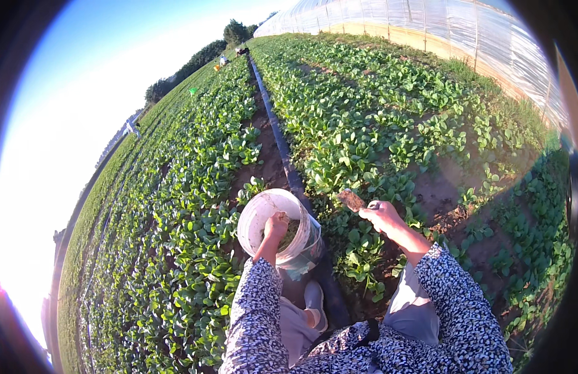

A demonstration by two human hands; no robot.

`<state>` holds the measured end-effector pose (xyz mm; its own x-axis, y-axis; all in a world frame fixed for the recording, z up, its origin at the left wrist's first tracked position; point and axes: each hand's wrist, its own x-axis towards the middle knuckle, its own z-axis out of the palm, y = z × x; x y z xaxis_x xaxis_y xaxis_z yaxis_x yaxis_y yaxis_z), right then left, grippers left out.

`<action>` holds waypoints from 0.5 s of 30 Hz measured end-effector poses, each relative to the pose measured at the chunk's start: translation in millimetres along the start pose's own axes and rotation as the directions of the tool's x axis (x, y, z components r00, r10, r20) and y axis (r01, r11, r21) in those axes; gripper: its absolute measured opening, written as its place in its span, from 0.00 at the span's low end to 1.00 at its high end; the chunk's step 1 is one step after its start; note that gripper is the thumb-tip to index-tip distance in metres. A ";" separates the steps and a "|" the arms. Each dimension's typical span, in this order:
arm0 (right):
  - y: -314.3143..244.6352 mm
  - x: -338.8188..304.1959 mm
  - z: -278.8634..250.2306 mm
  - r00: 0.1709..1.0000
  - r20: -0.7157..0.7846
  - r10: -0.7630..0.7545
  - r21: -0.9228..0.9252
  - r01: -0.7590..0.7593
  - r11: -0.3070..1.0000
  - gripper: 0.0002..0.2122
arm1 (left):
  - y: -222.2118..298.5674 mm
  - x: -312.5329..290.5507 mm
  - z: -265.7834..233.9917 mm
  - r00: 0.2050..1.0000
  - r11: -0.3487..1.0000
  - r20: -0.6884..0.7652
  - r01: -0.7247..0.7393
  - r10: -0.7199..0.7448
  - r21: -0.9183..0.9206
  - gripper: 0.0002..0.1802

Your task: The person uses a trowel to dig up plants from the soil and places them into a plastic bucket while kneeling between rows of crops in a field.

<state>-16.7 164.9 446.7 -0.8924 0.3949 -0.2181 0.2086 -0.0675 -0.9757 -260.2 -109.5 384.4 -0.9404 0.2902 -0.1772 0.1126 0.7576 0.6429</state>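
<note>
My left hand (276, 227) is closed and reaches over the mouth of a white plastic bucket (254, 215). What its fingers hold, if anything, I cannot make out. Some green plant matter (291, 234) lies inside the bucket, partly hidden by my wrist. In my right hand (382, 216) is a small hand trowel (350, 200), its brown, soil-crusted blade pointing left over the low leafy plants (360, 255). The fingers wrap around its handle.
A dark irrigation hose (281, 140) runs along the furrow beside the bucket, past my shoe (314, 302). Dense leafy rows (195, 212) spread to the left. A plastic-covered greenhouse (426, 25) borders the right. Far off, a person (132, 128) is among the rows.
</note>
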 end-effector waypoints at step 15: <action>2.4 14.6 39.6 0.986 0.091 0.142 -0.028 -0.140 0.990 0.11 | -131.4 -78.3 -9.1 0.832 0.120 0.514 0.544 -0.209 -0.831 0.44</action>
<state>-45.1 134.2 440.3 -0.8863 0.2964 -0.3559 0.3431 -0.0962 -0.9344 -204.3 -237.1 320.6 -0.6408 0.3834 -0.6651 -0.7643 -0.2366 0.5999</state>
